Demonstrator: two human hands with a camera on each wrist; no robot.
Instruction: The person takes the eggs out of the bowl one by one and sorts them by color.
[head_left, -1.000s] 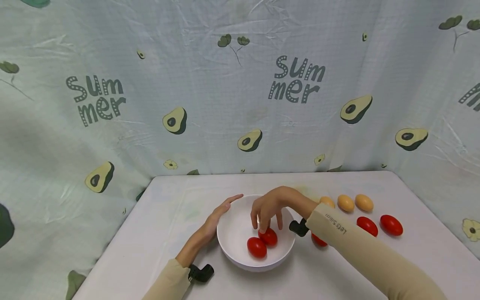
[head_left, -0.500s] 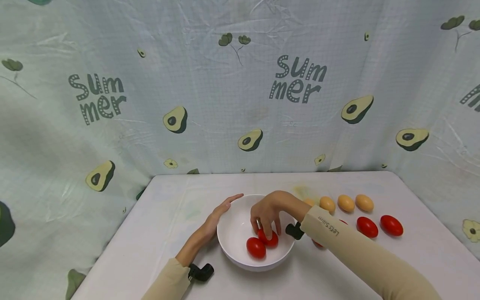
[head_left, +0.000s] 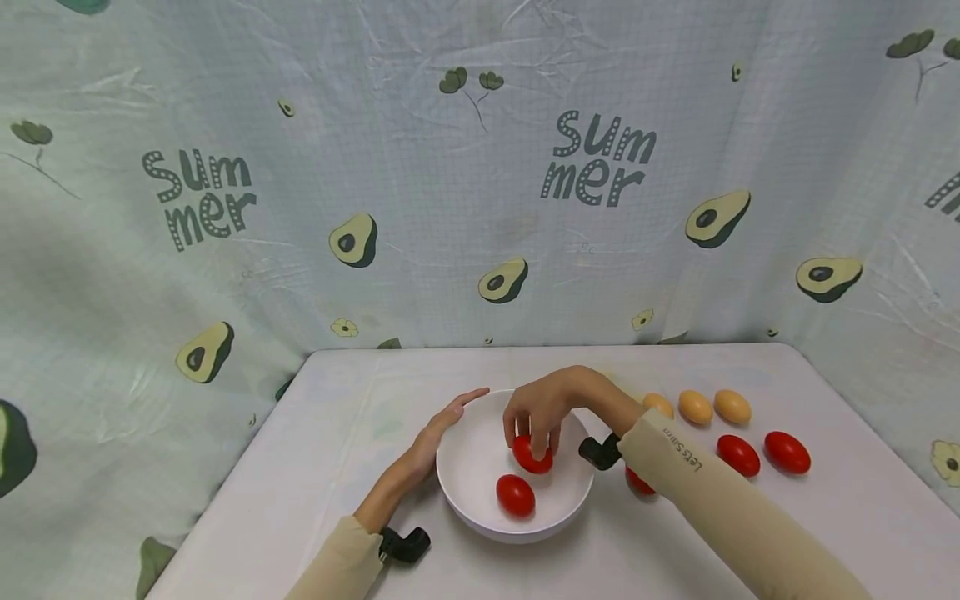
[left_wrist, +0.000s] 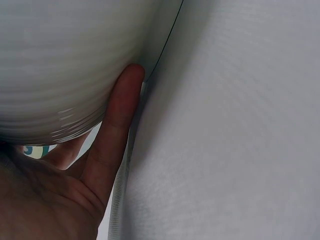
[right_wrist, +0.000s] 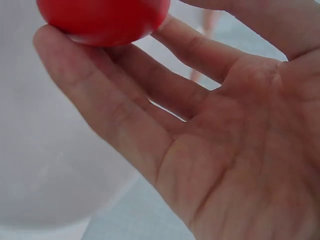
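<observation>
A white bowl (head_left: pixel 467 467) stands on the table with a red egg (head_left: pixel 515 496) lying inside it. Over the bowl, my right hand (head_left: pixel 547 407) pinches a second red egg (head_left: pixel 534 463) from above with its fingertips. In the right wrist view that red egg (right_wrist: pixel 105 21) is between the thumb and fingers, clear of the palm. My left hand (head_left: pixel 433 435) rests against the bowl's left side with its fingers extended. The left wrist view shows a straight finger (left_wrist: pixel 120 107) along the bowl's outer wall (left_wrist: pixel 55 65).
On the right of the white table (head_left: pixel 360 417) lie several brown eggs (head_left: pixel 695 407) in a row. Nearer are red eggs (head_left: pixel 787 452), one partly hidden behind the right sleeve (head_left: pixel 712 483). A printed curtain (head_left: pixel 420 208) hangs behind the table.
My right hand first reached down to the red egg in the bowl, then gripped it and raised it slightly away from the other egg. The left hand has stayed at the bowl.
</observation>
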